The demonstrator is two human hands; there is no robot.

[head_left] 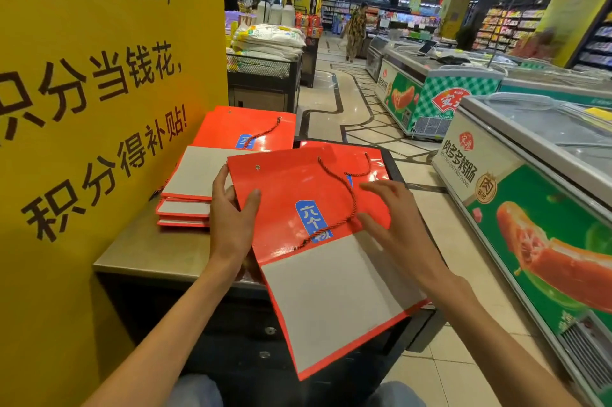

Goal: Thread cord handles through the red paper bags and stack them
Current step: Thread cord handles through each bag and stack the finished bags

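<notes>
1. Supermarket aisle setting: a metal counter (149,254) beside a yellow sign wall (99,75) is used as the workbench, freezers (530,174) on the right.
2. The red bag (291,194) is pinched at its left edge by the left hand (231,214); the right hand (390,218) lies on it with fingers spread, nothing gripped.
3. The cord (344,194) is threaded at one hole only, so it could probably be tugged out.
4. The bag overhangs the near edge, so a slide-off seems possible.
5. The stack (198,181) sits far-left.

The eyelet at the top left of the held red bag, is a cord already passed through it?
No: that eyelet shows as a bare metal ring, while the red cord runs from the bag's right side down across its front.
</notes>
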